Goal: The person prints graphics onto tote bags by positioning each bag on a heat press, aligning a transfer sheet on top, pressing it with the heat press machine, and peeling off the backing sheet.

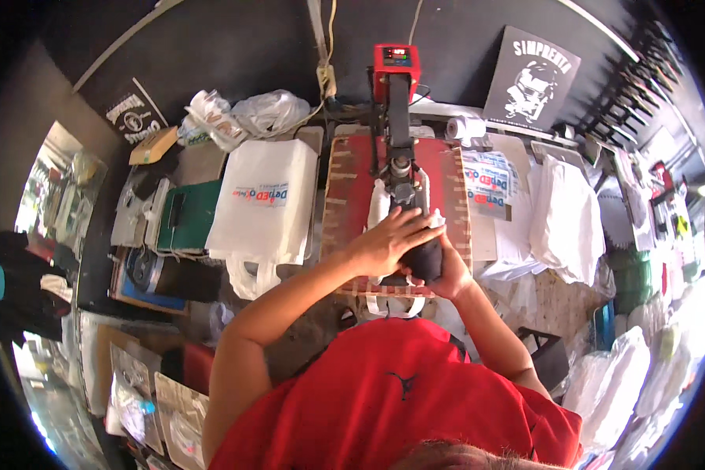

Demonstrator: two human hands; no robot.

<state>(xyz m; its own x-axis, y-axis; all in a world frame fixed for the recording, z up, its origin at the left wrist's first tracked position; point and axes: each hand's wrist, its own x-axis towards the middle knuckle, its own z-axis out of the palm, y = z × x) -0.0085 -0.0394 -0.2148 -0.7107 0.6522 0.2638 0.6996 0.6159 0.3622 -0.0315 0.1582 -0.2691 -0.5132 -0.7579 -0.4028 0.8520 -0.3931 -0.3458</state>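
Note:
A heat press stands in front of me, with a red control box (pixel 397 56) at its far end and a black arm (pixel 400 106) reaching toward me. My right hand (pixel 453 270) is wrapped round the thick black handle (pixel 423 258) at the near end of that arm. Across the top of the same handle lies my left hand (pixel 388 241), its fingers stretched out and apart. White material (pixel 379 205) shows on both sides of the press head, and white bag handles (pixel 384 304) hang over the near edge. The middle of this white piece is hidden.
Left of the press's red, tape-edged board (pixel 347 184) lies a stack of printed white bags (pixel 262 196), beside a green board (pixel 186 215). To the right are printed sheets (pixel 487 184), a white bag stack (pixel 564 215) and a tape roll (pixel 464 129). A dark wall rises behind.

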